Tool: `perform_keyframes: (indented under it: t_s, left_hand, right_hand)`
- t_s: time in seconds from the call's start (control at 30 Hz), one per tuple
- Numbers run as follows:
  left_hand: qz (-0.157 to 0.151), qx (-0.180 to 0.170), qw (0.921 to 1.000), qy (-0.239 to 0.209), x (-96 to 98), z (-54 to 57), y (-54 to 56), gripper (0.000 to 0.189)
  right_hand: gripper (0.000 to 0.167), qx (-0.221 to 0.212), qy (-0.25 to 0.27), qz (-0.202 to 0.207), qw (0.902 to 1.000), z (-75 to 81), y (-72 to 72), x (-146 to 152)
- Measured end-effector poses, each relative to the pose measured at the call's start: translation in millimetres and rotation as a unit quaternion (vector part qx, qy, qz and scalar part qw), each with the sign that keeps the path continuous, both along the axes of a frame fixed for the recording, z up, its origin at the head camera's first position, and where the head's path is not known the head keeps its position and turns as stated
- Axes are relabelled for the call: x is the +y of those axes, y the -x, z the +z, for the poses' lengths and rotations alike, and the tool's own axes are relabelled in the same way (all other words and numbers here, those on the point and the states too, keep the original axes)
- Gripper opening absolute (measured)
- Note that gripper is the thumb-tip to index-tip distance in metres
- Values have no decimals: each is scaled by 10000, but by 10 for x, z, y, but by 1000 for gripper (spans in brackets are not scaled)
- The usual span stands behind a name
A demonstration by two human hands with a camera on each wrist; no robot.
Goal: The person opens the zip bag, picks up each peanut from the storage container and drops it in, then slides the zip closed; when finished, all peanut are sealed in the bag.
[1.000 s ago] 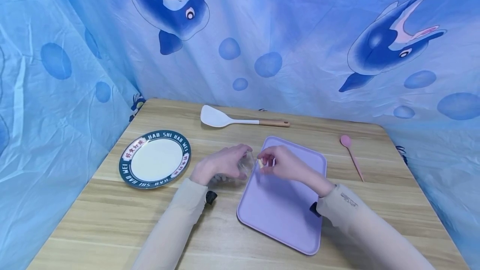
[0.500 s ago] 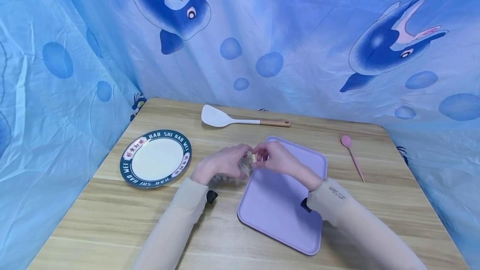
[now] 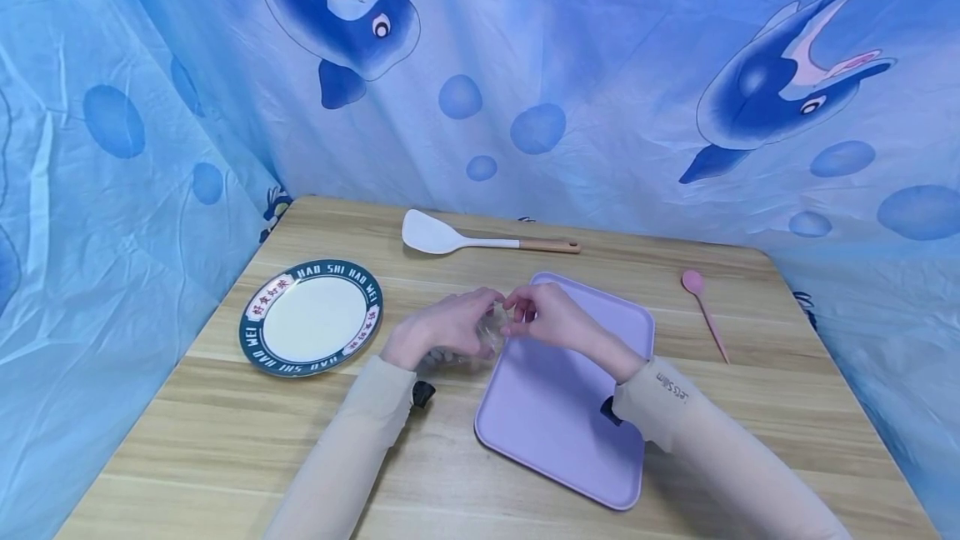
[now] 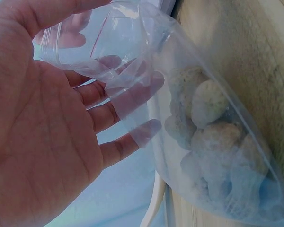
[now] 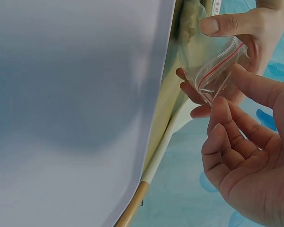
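My left hand holds a clear zip bag near its mouth, low over the table. The bag has a red line along its seal. Inside its lower part lie several tan, net-textured lumps that look like unshelled peanuts. My right hand is at the bag's mouth, over the left edge of a lilac tray. In the right wrist view, its fingertips are right at the bag's lip, thumb apart from them. Nothing shows between thumb and fingers.
A white plate with a dark green lettered rim lies to the left. Behind the hands lies a white spatula with a wooden handle. A pink spoon lies right of the tray. A blue dolphin curtain hangs behind and beside the wooden table.
My right hand has moved left from over the tray to the bag's mouth. The small pale piece it was pinching no longer shows in its fingers. My left hand has stayed in place.
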State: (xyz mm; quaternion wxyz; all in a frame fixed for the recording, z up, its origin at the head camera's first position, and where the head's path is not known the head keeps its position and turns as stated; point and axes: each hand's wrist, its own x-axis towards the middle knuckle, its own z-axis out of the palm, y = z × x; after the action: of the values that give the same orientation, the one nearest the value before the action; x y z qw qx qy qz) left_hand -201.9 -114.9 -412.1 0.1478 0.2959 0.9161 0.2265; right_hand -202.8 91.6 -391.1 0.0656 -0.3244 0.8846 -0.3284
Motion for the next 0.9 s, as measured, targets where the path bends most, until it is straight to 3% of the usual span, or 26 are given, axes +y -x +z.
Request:
perform_keyframes:
  t_s: [0.6,0.9]
  left_hand:
    - [48,-31,10000,-47,-12,-1,1,82]
    - [148,-90,9998,-109,-12,2,-8,85]
  right_hand:
    - [23,11,196,51,9998,-15,9,24]
    - [8,-199,403,-133,9989,-8,-23,90]
